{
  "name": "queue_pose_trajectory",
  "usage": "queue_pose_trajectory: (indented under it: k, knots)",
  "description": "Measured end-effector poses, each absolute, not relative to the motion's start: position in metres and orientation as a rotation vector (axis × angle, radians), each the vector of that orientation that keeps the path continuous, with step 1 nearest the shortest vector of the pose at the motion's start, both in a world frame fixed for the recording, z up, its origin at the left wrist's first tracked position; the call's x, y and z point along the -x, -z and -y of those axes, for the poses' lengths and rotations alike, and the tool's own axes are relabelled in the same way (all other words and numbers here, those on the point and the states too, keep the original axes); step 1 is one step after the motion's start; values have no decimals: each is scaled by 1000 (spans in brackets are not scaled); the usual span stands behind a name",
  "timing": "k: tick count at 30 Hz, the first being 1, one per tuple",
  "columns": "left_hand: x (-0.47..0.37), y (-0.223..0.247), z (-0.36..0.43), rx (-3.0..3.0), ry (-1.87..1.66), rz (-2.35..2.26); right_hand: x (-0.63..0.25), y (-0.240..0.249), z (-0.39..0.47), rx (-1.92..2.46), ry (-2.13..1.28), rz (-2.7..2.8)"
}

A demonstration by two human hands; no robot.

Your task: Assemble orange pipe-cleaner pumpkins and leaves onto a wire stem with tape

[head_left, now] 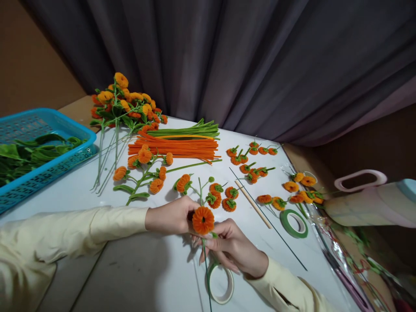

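Note:
My left hand (173, 216) is closed on a green stem just behind an orange flower (203, 220), its fingertips partly hidden by the bloom. Below the flower, the fingers of my right hand (232, 245) pinch the same stem, near a small green leaf. A thin dark green wire (208, 277) runs down from the fingers toward the front edge. Under my right hand, a roll of green tape (226, 292) hangs or stands close to the wire; whether it touches the table cannot be told. More orange flower heads (215, 195) surround the upper part of the stem.
A blue basket (92, 138) of green leaves is at left. Finished flower stems (125, 102), orange pipe cleaners (175, 147) and green ones (201, 129) lie behind. Loose flowers, a wooden stick (255, 206), another tape roll (303, 229) and a pink-handled bottle (370, 203) are at right.

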State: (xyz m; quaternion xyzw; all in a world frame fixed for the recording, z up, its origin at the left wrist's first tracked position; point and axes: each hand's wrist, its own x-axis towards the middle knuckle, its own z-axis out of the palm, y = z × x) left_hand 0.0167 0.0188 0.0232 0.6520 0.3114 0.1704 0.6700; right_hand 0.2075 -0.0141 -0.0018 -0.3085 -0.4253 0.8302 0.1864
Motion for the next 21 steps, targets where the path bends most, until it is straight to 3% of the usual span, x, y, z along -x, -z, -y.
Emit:
queue_pose_trajectory:
  k: [17,21]
  knots:
    - [-29,-41,-11,-1860,-602,-501,-209,-2,10,630,-2538,1140]
    - [-34,-48,-13,-1887,-607,-338,-209,-2,14,752,-2553,1298]
